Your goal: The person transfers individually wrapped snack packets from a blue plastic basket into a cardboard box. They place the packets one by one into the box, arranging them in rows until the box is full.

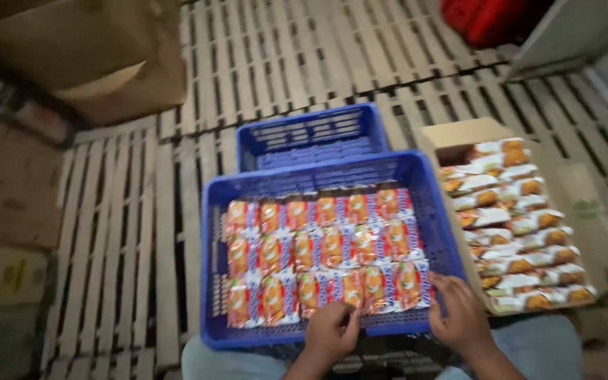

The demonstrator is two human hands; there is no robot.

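While the left hand (331,329) pinches a snack packet (350,290) in the blue crate (212,211), the right hand (459,313) rests spread, holding nothing, on the crate's corner.

a single head-worn camera looks steeply down and slightly forward from above the person's lap, close enough that the blue slatted plastic crate (332,246) fills the middle of the frame and the left hand (331,332) and right hand (461,318) enter from the bottom edge. the view faces away from the body across the pale wooden slatted pallets (297,63), reaching a brown cardboard box (93,56) at top left, and the picture is soft and dim toward the corners
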